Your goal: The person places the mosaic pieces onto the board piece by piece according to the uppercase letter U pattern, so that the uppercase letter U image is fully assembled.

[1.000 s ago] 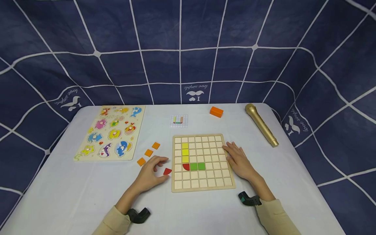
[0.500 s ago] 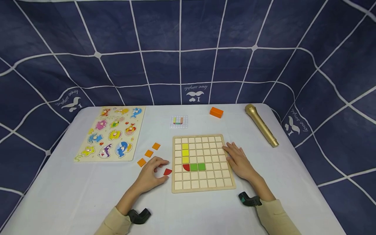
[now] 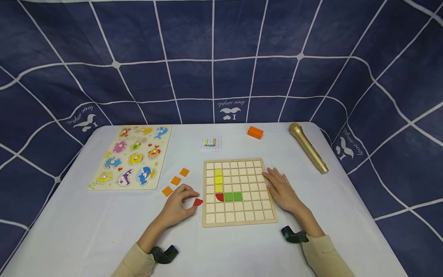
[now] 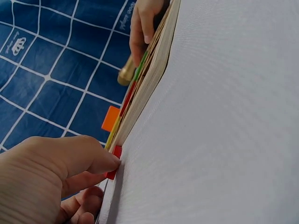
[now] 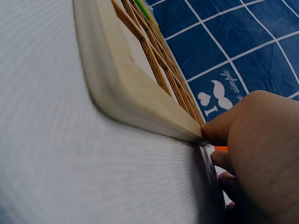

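Observation:
My left hand (image 3: 177, 204) curls its thumb and index finger round a red quarter-circle tile (image 3: 198, 202) lying on the table, just left of the wooden grid board (image 3: 238, 222). In the left wrist view, the thumb tip overlaps the red tile (image 4: 117, 152); the index fingertip is hidden. On the board are three yellow squares (image 3: 219, 179), another red quarter-circle (image 3: 219, 197) and two green squares (image 3: 228, 197). My right hand (image 3: 283, 192) rests with extended fingers along the board's right edge, its thumb touching the rim in the right wrist view.
Three orange squares (image 3: 175, 180) lie beyond the left hand. An animal peg puzzle (image 3: 133, 154) is at the far left. Behind the board lie a small pattern card (image 3: 211, 144) and an orange block (image 3: 255, 132). A gold microphone (image 3: 308, 147) lies at the right.
The left thumb and index finger have drawn closer together round the red quarter-circle tile. My right hand and the board have stayed in place.

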The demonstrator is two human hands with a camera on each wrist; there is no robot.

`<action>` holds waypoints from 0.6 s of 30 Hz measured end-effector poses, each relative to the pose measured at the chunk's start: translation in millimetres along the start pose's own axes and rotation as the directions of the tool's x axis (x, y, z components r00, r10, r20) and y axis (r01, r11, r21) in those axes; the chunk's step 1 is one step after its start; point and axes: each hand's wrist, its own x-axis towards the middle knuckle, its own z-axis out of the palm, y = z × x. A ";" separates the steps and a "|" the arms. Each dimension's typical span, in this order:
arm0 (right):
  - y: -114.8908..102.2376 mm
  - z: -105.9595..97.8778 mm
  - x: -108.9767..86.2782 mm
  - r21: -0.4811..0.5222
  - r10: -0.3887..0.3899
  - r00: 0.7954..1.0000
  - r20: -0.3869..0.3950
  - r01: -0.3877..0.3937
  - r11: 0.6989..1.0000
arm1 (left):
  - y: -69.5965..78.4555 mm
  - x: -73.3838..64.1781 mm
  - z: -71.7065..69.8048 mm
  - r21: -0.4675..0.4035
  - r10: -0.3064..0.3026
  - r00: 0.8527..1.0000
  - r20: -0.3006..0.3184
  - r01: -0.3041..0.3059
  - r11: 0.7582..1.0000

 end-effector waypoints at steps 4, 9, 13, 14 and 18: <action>-0.2 -0.4 -0.4 0.003 0.004 1.000 0.000 -0.004 1.000 | -0.1 0.7 -0.2 -0.012 0.003 1.000 -0.004 -0.003 1.000; -0.4 -0.8 -1.5 0.001 0.012 1.000 -0.001 -0.012 1.000 | 0.9 1.9 0.5 -0.003 -0.008 1.000 -0.013 0.008 1.000; 0.0 -0.6 -1.9 0.001 0.008 1.000 -0.007 -0.008 1.000 | -0.6 2.5 1.5 0.018 -0.010 1.000 -0.027 0.010 1.000; -0.2 -0.5 -1.8 0.003 0.005 1.000 -0.010 -0.005 1.000 | -0.7 2.8 1.4 0.015 -0.014 0.999 -0.030 0.014 1.000; -0.7 -0.1 -1.2 0.008 -0.010 1.000 -0.023 0.010 1.000 | 3.8 6.4 0.7 -0.013 -0.026 0.999 -0.045 0.025 1.000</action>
